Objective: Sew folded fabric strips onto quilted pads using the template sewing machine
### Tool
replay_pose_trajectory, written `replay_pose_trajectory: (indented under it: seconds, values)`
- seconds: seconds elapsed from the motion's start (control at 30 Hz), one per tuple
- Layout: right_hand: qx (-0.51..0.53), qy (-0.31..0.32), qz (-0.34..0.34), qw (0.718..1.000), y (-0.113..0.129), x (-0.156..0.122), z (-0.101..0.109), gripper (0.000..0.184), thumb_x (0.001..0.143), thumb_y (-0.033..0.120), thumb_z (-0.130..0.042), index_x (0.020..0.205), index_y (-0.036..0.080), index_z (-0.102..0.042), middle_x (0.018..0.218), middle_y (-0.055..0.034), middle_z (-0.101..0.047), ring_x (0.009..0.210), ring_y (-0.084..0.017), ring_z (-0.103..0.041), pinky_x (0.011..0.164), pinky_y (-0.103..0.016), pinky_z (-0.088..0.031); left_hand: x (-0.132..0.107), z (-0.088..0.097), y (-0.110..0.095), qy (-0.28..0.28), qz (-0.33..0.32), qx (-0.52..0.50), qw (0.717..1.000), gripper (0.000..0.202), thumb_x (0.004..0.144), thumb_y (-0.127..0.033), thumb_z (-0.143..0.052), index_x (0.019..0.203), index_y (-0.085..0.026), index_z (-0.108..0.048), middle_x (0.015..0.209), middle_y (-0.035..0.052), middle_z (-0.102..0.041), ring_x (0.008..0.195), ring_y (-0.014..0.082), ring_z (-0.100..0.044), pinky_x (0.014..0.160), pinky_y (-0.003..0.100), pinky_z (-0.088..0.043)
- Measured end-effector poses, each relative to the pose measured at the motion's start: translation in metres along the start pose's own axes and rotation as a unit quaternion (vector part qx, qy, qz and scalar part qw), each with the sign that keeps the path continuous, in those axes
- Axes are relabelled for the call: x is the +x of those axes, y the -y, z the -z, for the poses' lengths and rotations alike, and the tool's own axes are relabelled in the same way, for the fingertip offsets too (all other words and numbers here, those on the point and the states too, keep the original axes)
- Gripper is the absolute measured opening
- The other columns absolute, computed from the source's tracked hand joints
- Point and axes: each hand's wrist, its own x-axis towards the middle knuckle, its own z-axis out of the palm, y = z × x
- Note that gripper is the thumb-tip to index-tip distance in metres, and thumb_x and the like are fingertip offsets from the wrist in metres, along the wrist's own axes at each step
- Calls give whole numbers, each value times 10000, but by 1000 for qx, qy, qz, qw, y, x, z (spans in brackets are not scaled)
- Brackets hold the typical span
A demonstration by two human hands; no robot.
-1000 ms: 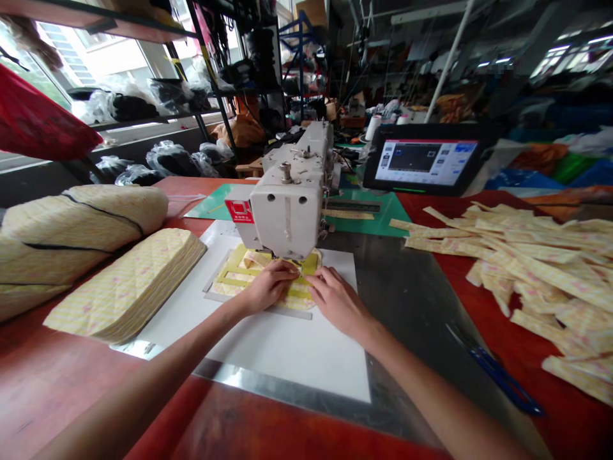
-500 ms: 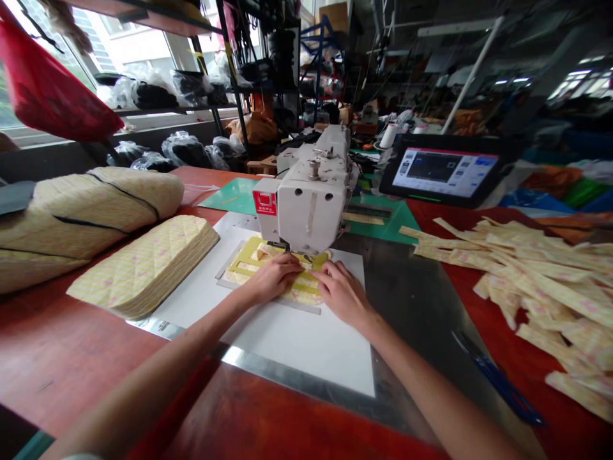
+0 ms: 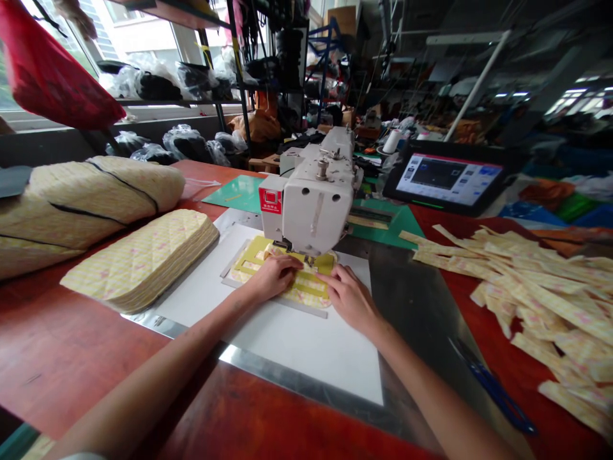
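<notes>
A yellow slotted template (image 3: pixel 259 245) lies over a quilted pale-yellow fabric piece (image 3: pixel 306 298) under the sewing machine head (image 3: pixel 313 214). A patterned fabric strip (image 3: pixel 269 250) crosses the template and runs beneath my left hand (image 3: pixel 274 276). That hand is closed at the strip, fingers together, just left of the presser foot (image 3: pixel 310 260); its fingertips are partly hidden. To the right of the foot, my right hand (image 3: pixel 352 297) has its index finger stretched onto the strip's end, thumb apart from it. A white sheet (image 3: pixel 330 351) lies under the work.
At left are a stack of quilted pieces (image 3: pixel 138 255) and a tied fabric bundle (image 3: pixel 86 198). Loose fabric strips (image 3: pixel 536 275) pile up at right, with blue-handled thread snips (image 3: pixel 498 390) nearby. A control screen (image 3: pixel 445 176) stands behind them.
My right index finger has straightened and its hand has moved slightly away from the left hand. My left hand stays at the strip. The whole view has shifted a little.
</notes>
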Motion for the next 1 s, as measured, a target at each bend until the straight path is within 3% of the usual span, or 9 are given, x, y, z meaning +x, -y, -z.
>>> replay_pose_trajectory:
  seconds: [0.27,0.53,0.77,1.0]
  values:
    - [-18,-10,21,1000,-9,5,3,399,966,85,-533,1276,241,-731,969,-73,-618,975,-247,-611,891,-379,-574,15,-9,10,-19,17,7,1000,410,791,0,-514,1027,-192,-789,1087,46,-798,978,199,-746,961,305,-561]
    - [5,-11,23,1000,1,15,-7,341,963,107,-555,1216,224,-750,966,-69,-649,955,-228,-652,851,-342,-594,11,2,22,-36,29,13,999,365,824,-29,-519,1015,-185,-788,1038,53,-794,924,189,-735,922,302,-563]
    - [35,-6,9,999,10,9,-10,356,977,99,-534,1218,254,-745,986,-56,-665,946,-197,-662,853,-300,-583,-2,8,14,-31,15,-12,999,330,851,-52,-501,998,-174,-770,1089,66,-779,988,192,-726,959,315,-553]
    - [20,3,9,1000,8,-5,-3,375,983,91,-495,1236,234,-731,995,-65,-672,974,-221,-663,874,-338,-581,-6,-2,1,-37,12,-31,999,324,847,-40,-498,1001,-161,-756,1097,84,-768,1002,192,-723,975,331,-554]
